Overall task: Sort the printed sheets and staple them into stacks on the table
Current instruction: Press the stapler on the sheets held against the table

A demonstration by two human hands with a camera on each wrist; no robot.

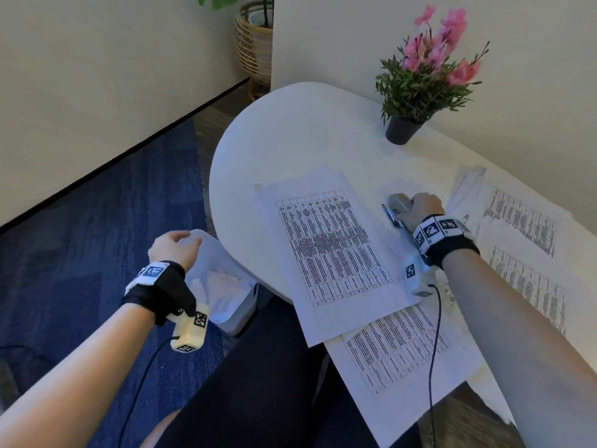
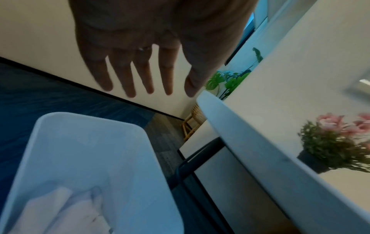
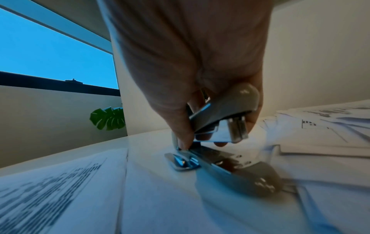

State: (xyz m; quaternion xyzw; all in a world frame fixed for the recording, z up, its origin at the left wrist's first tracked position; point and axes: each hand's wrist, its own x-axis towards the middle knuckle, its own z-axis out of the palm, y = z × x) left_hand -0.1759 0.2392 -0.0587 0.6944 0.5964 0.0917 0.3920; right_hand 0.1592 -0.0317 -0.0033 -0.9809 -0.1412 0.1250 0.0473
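On the white table (image 1: 290, 134) lies a printed sheet (image 1: 329, 247) with a table of text, partly over another sheet (image 1: 397, 347) that overhangs the near edge. More printed sheets (image 1: 523, 221) lie to the right. My right hand (image 1: 420, 208) grips a grey metal stapler (image 1: 398, 204) just right of the top sheet. In the right wrist view the fingers of that hand (image 3: 200, 139) curl round the stapler's raised top arm (image 3: 224, 110), while its base (image 3: 230, 166) rests on the table. My left hand (image 1: 176, 245) hovers empty, fingers spread (image 2: 148, 82), over a white bin (image 1: 239, 318).
The white bin (image 2: 90, 142) stands on blue carpet left of the table and holds crumpled white paper (image 1: 226, 286). A potted plant with pink flowers (image 1: 420, 82) stands at the table's far side. A wicker planter (image 1: 253, 50) sits by the wall.
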